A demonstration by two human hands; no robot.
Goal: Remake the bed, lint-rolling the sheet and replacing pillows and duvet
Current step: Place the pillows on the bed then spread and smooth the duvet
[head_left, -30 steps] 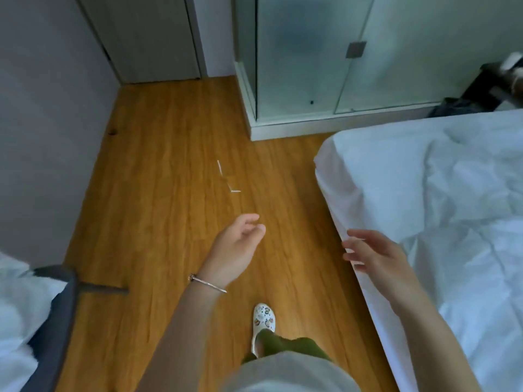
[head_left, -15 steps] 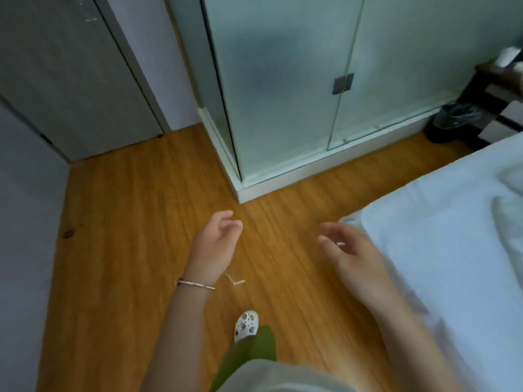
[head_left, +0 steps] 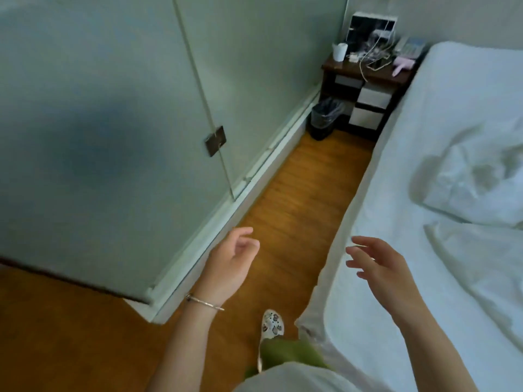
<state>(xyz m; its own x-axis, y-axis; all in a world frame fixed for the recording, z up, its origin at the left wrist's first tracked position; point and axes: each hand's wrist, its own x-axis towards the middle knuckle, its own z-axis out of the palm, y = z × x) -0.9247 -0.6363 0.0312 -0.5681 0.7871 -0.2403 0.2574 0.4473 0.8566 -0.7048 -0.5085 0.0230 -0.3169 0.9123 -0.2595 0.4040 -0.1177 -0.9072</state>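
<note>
The bed (head_left: pixel 376 210) fills the right side, covered by a white sheet, with a rumpled white duvet (head_left: pixel 478 193) bunched on top toward the right. My left hand (head_left: pixel 230 263) hovers over the wooden floor beside the bed, fingers loosely curled, holding nothing; a thin bracelet circles its wrist. Over the bed's near edge my right hand (head_left: pixel 380 268) has its fingers spread and is empty. No pillows or lint roller can be made out.
A narrow strip of wooden floor (head_left: pixel 294 193) runs between the bed and a frosted glass partition (head_left: pixel 113 123). At its far end stand a dark nightstand (head_left: pixel 368 80) cluttered with cables and a cup, and a black waste bin (head_left: pixel 324 117). My slippered foot (head_left: pixel 272 325) is below.
The view has swung right, from the open floor and door to the aisle along the bed; the nightstand and bin came into sight. Both hands stay empty and raised in front.
</note>
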